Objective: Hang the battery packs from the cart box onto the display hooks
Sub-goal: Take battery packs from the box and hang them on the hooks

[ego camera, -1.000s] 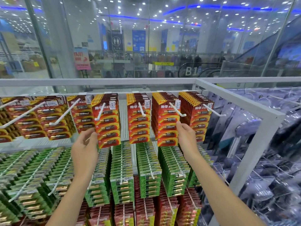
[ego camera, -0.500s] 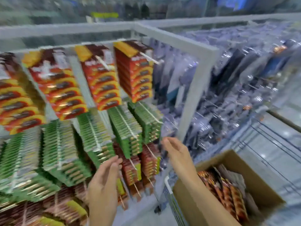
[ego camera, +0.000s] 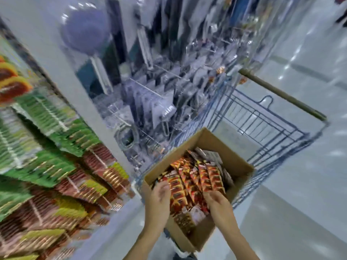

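A: Your 2 hands, up at the top row of hooks 1 second ago, are now down in the cardboard box [ego camera: 204, 239] in the cart [ego camera: 262, 128], at 6 o'clock in your view.

B: So the last hanging is done and you're reaching for a refill?

A: It looks that way. Your left hand [ego camera: 159, 196] rests on the red and orange battery packs [ego camera: 199, 177] at the box's 9 o'clock edge, fingers curled over them; your right hand [ego camera: 216, 201] digs in at 5 o'clock, fingers bent down among the packs.

B: Gripping any?

A: Blur hides that; I cannot tell for either hand. The display [ego camera: 47, 166] now sits at 9 o'clock, well apart from the box.
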`<state>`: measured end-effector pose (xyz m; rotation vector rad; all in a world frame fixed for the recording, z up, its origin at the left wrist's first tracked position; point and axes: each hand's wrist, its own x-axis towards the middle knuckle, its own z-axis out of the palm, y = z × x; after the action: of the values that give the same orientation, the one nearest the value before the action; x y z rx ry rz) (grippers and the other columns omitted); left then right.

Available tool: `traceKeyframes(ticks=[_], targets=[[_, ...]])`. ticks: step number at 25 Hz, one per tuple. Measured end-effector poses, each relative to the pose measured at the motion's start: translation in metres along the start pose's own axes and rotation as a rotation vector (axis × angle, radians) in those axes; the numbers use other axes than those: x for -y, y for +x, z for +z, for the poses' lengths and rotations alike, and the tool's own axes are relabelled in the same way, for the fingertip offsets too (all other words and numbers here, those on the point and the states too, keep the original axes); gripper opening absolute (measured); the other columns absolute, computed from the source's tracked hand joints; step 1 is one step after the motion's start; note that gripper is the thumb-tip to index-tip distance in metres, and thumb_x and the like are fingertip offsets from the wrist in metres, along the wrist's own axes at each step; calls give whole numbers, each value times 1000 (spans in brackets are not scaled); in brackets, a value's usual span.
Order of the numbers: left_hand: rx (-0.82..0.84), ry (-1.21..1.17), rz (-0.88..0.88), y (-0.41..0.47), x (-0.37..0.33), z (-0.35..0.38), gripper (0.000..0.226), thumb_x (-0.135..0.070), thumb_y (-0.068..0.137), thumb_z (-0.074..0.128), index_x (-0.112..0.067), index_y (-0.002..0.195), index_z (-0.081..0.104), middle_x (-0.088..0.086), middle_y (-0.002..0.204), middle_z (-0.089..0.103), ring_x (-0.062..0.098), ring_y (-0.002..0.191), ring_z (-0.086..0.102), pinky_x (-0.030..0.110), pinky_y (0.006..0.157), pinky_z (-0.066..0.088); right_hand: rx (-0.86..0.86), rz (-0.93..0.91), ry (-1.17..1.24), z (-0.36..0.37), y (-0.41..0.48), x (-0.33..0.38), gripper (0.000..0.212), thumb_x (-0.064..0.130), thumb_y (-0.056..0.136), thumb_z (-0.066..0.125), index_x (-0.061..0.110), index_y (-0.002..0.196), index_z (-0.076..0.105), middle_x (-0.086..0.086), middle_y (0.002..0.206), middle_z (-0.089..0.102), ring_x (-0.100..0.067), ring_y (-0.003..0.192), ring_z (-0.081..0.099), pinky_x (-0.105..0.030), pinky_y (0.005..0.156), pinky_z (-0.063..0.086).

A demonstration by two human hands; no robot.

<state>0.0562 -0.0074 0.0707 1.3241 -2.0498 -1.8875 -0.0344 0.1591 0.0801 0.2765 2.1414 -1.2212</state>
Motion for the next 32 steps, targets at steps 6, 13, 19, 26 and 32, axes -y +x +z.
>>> traceKeyframes(ticks=[6,13,19,26,32], targets=[[-107,366,-304,101,31,80,34,-16,107,47,3,128,65,20,133,64,37,124,58,39,102,44,42,118,-86,-42,27,-41,11,31,103,58,24,109,64,3,114,67,-15,105,59,-29,87,41],[-143,668,-373,163,62,108,34,-22,97,68,1,122,65,17,128,66,37,119,62,41,97,51,54,101,-142,-76,48,-50,11,32,103,56,33,107,66,19,109,66,3,101,58,-14,78,41],[-32,849,-579,191,61,123,68,-44,92,72,-6,144,50,19,149,48,36,137,47,46,108,45,72,79,-154,-84,58,-43,12,31,105,53,33,111,63,24,106,62,8,98,55,-4,73,36],[-297,322,-385,133,48,99,39,-19,94,75,-9,128,58,16,131,64,37,123,60,49,108,47,118,92,-123,-66,100,-20,21,35,103,55,27,122,61,11,116,64,-7,109,59,-19,86,48],[-245,-106,-365,59,23,64,29,-24,95,74,-21,121,63,2,104,76,25,88,77,40,80,59,46,465,95,-19,189,-13,70,36,95,65,7,150,31,-11,133,49,-31,124,49,-46,110,41]])
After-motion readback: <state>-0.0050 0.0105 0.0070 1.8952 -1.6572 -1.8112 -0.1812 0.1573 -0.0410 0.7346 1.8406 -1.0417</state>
